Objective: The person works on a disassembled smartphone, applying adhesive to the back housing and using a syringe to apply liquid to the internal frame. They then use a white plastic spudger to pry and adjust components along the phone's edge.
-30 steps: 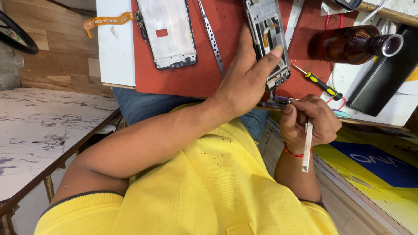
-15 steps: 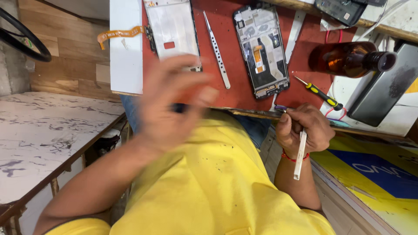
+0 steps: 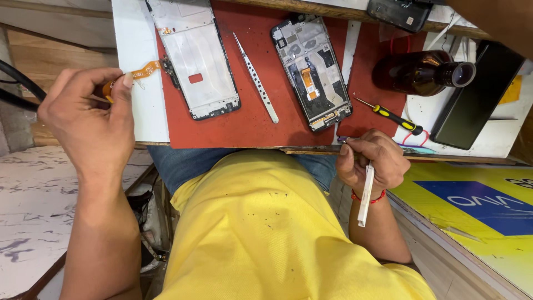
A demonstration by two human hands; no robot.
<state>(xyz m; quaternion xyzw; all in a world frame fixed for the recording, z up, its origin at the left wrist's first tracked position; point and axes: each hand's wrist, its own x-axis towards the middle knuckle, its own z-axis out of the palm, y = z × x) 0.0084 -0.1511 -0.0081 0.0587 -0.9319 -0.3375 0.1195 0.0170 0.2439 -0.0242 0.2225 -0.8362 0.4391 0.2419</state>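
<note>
On the red mat's (image 3: 250,125) edge, left fingers (image 3: 125,83) pinch the orange ribbon cable (image 3: 143,71)

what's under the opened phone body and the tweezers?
A red mat lies under the opened phone body and the tweezers, on a white bench top. What the phone body itself covers cannot be seen.

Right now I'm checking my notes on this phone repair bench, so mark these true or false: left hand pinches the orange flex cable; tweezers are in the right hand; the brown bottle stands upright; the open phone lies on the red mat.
1. The left hand pinches the orange flex cable: true.
2. The tweezers are in the right hand: false; they lie on the red mat, and that hand holds a white tool.
3. The brown bottle stands upright: false; it lies on its side.
4. The open phone lies on the mat: true.
</note>
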